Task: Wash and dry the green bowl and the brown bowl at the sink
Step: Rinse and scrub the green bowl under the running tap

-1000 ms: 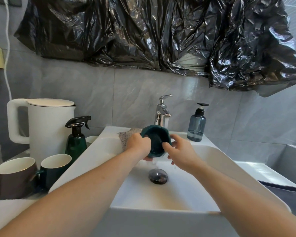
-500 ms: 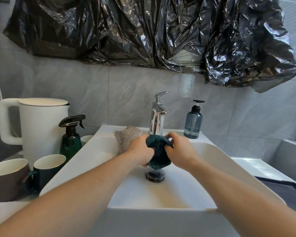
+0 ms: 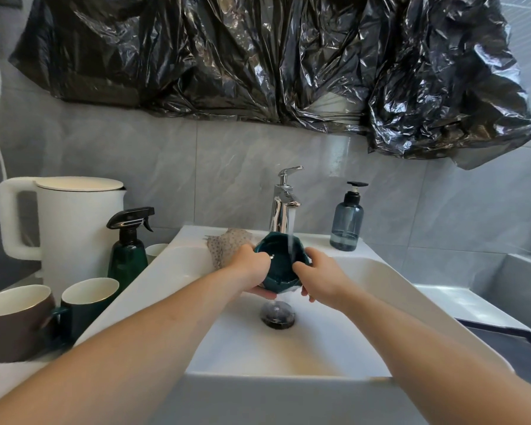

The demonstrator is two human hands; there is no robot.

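**Green bowl caught between both grips under the stream**

I see the green bowl [image 3: 281, 265] between my two grips: left hand [image 3: 250, 266] clasps its left wall, right hand [image 3: 318, 271] its right. Its mouth tilts up and away from me toward the tap [image 3: 284, 200], and water runs in. Neither hand is nearer.

A home washroom, from where I sit.

I see a white basin [image 3: 380, 271] with a chrome tap [image 3: 284, 207] at 12 o'clock, grey wall tiles [image 3: 135, 154], a soap pump bottle [image 3: 347, 222] at 1 o'clock, kettle [image 3: 74, 222] and mugs [image 3: 86, 299] at 9 o'clock.
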